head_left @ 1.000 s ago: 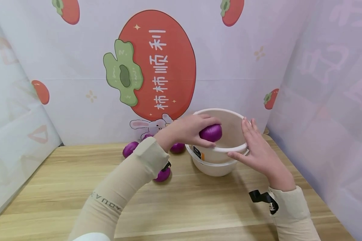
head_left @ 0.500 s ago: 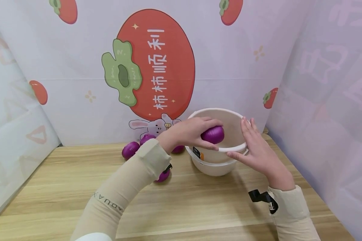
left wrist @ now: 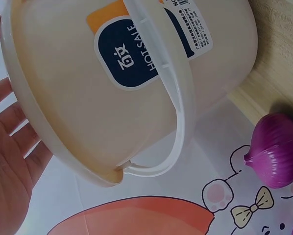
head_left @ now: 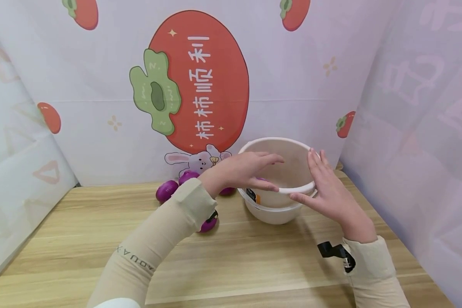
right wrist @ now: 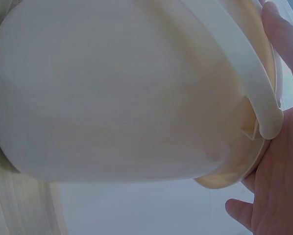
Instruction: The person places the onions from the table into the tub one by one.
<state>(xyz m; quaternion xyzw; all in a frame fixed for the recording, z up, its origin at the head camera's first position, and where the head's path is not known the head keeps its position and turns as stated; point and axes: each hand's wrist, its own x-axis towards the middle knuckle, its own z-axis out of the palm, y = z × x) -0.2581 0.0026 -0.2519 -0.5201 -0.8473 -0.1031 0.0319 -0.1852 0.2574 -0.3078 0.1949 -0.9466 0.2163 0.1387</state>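
A pale bucket stands on the table, its open top facing me. My left hand hovers over the bucket's left rim, fingers spread and nothing held in them. Just past the left thumb, a sliver of a purple onion shows inside the bucket; the rest is hidden. My right hand rests on the right side of the rim with its fingers straight. In the right wrist view the bucket's handle hangs down near that palm.
Several purple onions lie left of the bucket, partly behind my left forearm. One onion shows beside the bucket in the left wrist view. A printed cloth backdrop stands behind the wooden table.
The left hand has let go of the onion it held over the bucket, and the onion has dropped inside. The right hand has stayed at the rim.
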